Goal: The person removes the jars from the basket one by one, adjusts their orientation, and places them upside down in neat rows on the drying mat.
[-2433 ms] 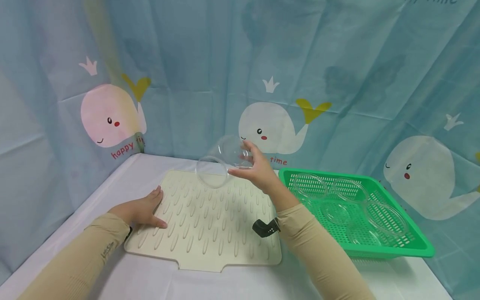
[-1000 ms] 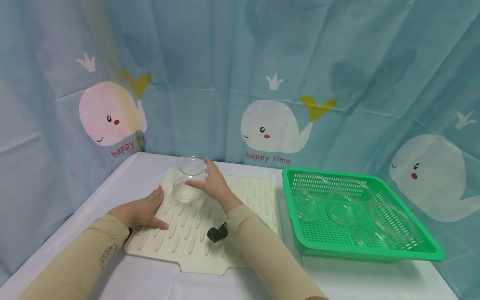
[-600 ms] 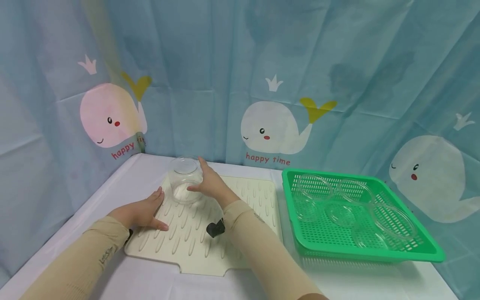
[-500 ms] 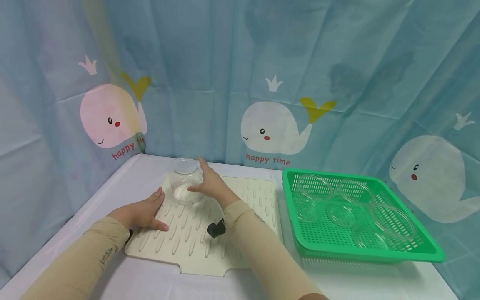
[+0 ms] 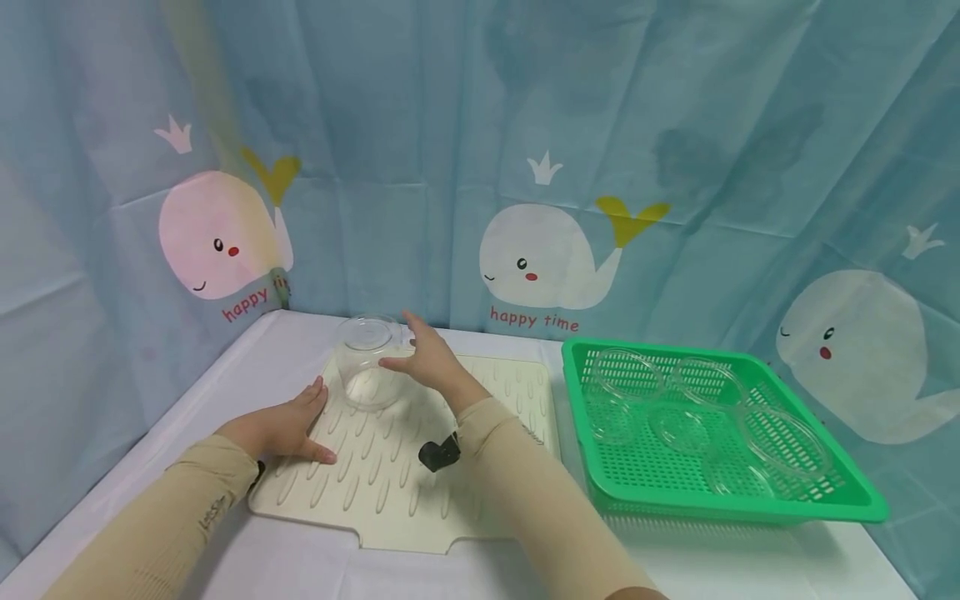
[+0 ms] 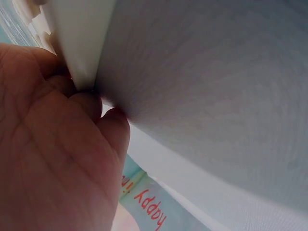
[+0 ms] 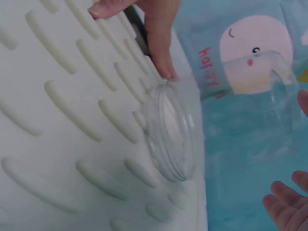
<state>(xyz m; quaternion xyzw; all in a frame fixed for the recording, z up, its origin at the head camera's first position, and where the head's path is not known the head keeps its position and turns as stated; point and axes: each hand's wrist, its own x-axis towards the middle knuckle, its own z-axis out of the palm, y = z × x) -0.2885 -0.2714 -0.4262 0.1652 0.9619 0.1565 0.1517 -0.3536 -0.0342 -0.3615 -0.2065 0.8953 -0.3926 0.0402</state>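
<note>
A clear jar [image 5: 369, 367] stands upside down at the back left of a cream ridged draining mat [image 5: 408, 475]. Its ringed rim sits against the ridges, as the right wrist view shows. My right hand [image 5: 429, 358] is beside the jar with thumb and fingers spread; in the right wrist view its fingers [image 7: 284, 204] lie apart from the jar wall. My left hand [image 5: 281, 425] holds the mat's left edge, thumb on top and fingers along the outer side. In the left wrist view those fingers [image 6: 89, 103] bend against the edge.
On the right stands a green perforated basket [image 5: 727, 508] with several clear round pieces in it. The white-covered table [image 5: 300, 554] runs under everything. A blue whale-print curtain [image 5: 390, 167] hangs close behind and at the left.
My right hand carried the jar down and left onto the mat, then loosened and drew slightly right, away from it. My left hand has stayed at the mat's edge.
</note>
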